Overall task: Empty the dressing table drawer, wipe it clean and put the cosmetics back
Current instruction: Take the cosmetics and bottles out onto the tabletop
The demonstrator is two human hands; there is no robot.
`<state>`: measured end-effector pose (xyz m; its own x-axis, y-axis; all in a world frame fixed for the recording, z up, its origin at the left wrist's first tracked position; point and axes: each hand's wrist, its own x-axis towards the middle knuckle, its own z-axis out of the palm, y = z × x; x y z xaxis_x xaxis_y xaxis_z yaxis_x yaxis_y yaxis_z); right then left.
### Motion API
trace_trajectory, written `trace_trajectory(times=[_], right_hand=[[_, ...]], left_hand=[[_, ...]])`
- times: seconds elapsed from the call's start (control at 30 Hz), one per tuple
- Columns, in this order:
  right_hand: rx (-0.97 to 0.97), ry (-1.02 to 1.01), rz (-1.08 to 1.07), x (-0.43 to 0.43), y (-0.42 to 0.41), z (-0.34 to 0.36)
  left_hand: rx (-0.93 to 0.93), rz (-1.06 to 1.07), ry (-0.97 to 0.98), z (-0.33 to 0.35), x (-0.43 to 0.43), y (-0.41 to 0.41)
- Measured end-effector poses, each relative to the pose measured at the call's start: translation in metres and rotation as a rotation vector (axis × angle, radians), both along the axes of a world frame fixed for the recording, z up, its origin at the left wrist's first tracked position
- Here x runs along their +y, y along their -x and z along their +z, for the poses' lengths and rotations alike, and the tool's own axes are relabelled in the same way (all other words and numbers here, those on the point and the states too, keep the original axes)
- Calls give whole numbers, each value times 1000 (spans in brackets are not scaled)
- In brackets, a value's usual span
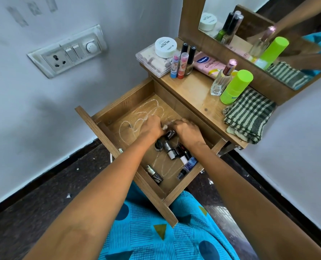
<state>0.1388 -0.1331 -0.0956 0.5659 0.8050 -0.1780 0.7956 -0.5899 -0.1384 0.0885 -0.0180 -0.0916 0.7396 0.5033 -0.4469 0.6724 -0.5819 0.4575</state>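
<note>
The drawer [107,117] hangs open over the lap, small bottles [172,151] loose near its front. Both hands, left hand [152,126] and right hand [187,130], curl over them; grip unclear. Overfull handfuls could drop bottles. Farther back, chalky marks [146,111] remain.

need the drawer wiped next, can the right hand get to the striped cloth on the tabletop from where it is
Probably yes. The right hand is down in the drawer, and the striped cloth lies uncovered on the tabletop just beside it, with nothing between.
</note>
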Motion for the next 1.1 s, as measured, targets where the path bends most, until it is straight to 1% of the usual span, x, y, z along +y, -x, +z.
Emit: trace_trajectory(times=[0.1,0.2,0.27,0.37,0.47,0.53,0.67,0.73,0.83,1.0,1.1], right_hand=[[55,-86,-106,-6,3,4],[136,-222,-225,-9,7,14],[190,-353,-287,-8,10,21],[264,-555,-359,-5,12,35],[252,-700,-402,-2,10,56],[231,-762,-453,-1,6,70],[160,-803,-539,2,-8,83],[158,-815,-567,8,-17,81],[131,-831,-617,19,-31,76],[202,-806,-731,37,-49,70],[158,-846,-779,46,-56,63]], left_hand=[[-73,63,59,3,7,4],[-173,89,78,17,10,9],[-259,115,90,29,8,10],[-423,149,74,49,4,12],[-630,163,69,63,1,11],[-726,179,58,70,0,7],[-871,237,81,78,-2,-6],[-910,264,97,78,-1,-15],[-923,307,71,74,5,-30],[-940,345,43,69,12,-46],[-929,352,29,63,17,-52]])
